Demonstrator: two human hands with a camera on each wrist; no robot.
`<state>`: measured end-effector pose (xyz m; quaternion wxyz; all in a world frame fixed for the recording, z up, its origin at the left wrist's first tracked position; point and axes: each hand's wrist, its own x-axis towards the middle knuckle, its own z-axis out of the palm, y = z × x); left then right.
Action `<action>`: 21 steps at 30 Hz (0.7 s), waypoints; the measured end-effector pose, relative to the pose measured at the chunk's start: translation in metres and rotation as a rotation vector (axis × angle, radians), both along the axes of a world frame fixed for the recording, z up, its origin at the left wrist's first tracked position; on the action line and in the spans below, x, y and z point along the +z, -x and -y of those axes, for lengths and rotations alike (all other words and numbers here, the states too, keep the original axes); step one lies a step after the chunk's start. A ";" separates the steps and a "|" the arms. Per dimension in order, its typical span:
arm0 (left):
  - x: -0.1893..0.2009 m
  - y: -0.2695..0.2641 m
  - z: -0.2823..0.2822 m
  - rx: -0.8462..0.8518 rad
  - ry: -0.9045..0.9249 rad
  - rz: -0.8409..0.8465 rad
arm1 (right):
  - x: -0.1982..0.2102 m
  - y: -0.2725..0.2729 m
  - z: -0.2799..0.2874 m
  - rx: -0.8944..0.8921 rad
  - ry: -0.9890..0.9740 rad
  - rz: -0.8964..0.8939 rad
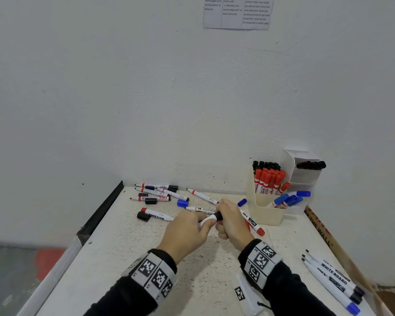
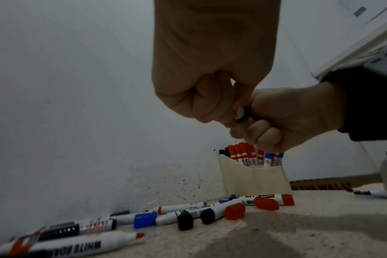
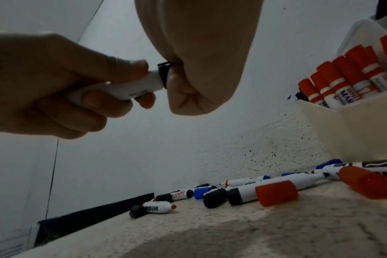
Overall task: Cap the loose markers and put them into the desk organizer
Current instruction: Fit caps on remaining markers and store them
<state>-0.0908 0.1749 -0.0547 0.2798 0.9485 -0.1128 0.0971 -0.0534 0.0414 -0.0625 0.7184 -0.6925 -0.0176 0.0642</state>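
My left hand [image 1: 187, 231] grips the white barrel of a marker [image 1: 209, 218] above the middle of the table. My right hand [image 1: 232, 221] is curled round its black cap [image 1: 218, 215], which sits on the barrel's end. In the right wrist view the white marker [image 3: 130, 87] meets the black cap [image 3: 164, 73] at my right fist [image 3: 197, 69]. The cream desk organizer [image 1: 266, 208] stands at the back right with red, black and blue capped markers in it. Loose markers [image 1: 154, 195] and caps [image 1: 182, 203] lie at the back left.
A red-capped marker [image 1: 252, 222] lies just right of my right hand. Three uncapped markers [image 1: 333, 281] lie at the front right edge. A black cap [image 1: 143, 216] and a red-tipped marker [image 1: 157, 214] lie left of my hands. A wall stands behind the table [image 1: 123, 258].
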 end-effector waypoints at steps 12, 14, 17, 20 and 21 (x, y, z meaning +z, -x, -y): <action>-0.004 -0.009 -0.001 0.001 0.152 -0.110 | -0.002 -0.002 -0.002 0.020 0.008 0.017; -0.007 -0.011 0.000 0.001 0.155 -0.105 | -0.002 -0.001 -0.001 0.027 0.021 0.009; -0.011 -0.013 0.000 0.001 0.175 -0.103 | -0.002 -0.002 0.001 0.031 0.045 -0.001; -0.012 -0.017 0.001 -0.035 0.227 -0.098 | 0.001 -0.004 0.005 0.037 0.091 0.015; -0.013 -0.018 0.001 -0.052 0.254 -0.095 | 0.003 -0.006 0.007 0.045 0.122 0.033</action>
